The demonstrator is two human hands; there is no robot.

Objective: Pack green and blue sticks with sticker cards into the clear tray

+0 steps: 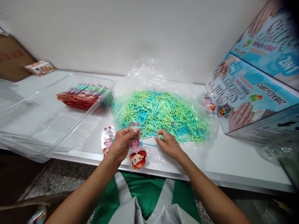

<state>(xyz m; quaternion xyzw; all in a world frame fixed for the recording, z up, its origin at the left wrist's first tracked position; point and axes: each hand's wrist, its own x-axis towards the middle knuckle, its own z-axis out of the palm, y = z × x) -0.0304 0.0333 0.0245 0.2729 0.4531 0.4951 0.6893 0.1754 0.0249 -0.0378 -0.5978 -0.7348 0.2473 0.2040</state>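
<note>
My left hand (122, 141) pinches the upper part of a clear packet printed with a red-haired cartoon girl (137, 159), which hangs down at the table's front edge. My right hand (170, 143) is closed, with thin plastic sticks at its fingertips. One blue stick (149, 144) reaches from there towards the packet; a green bit shows between the fingers. Behind both hands a large heap of green and blue sticks (163, 113) lies in an opened clear plastic bag (149, 70). Beside my left wrist lies another such packet (107, 141), partly hidden.
Left of the heap, a clear plastic tub (77, 137) lies with stacked filled packets (84, 96) in it. A small printed box (40, 68) and a brown carton (14, 59) stand at the far left. Large blue printed boxes (254, 93) rise at the right, with a packet (209, 102) beside them.
</note>
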